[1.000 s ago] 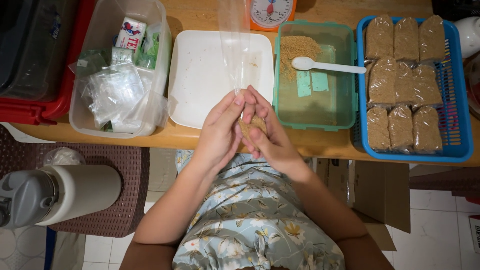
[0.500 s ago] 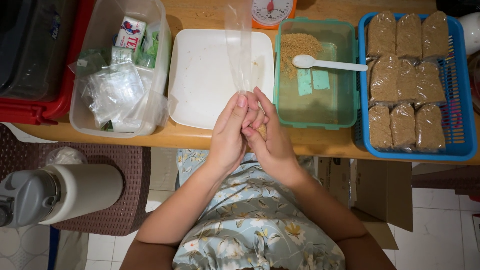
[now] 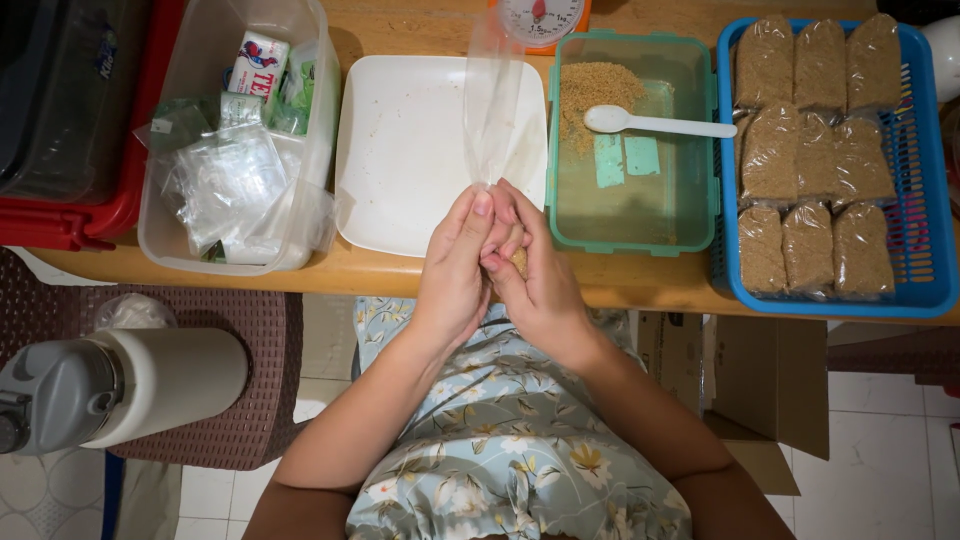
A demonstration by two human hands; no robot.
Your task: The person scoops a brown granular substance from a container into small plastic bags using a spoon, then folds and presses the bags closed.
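A clear plastic bag (image 3: 494, 110) stands up from between my hands, its lower part holding a brown filling that just shows between the fingers. My left hand (image 3: 455, 275) and my right hand (image 3: 535, 275) press together around that filled part, at the table's front edge. The bag's empty top reaches over the white tray (image 3: 400, 150). To the right is a green tub (image 3: 560, 215) with brown grains and a white spoon (image 3: 650, 123) lying in it.
A blue basket (image 3: 935, 230) at the right holds several filled brown packets. A clear bin (image 3: 320, 130) at the left holds empty bags and small cartons. A red-rimmed dark box (image 3: 60, 215) lies far left, a scale (image 3: 540, 20) at the back, a white flask (image 3: 130, 385) below.
My hands have stayed clasped on the bag and shifted slightly left and up. The bag's empty top now stands a little more upright.
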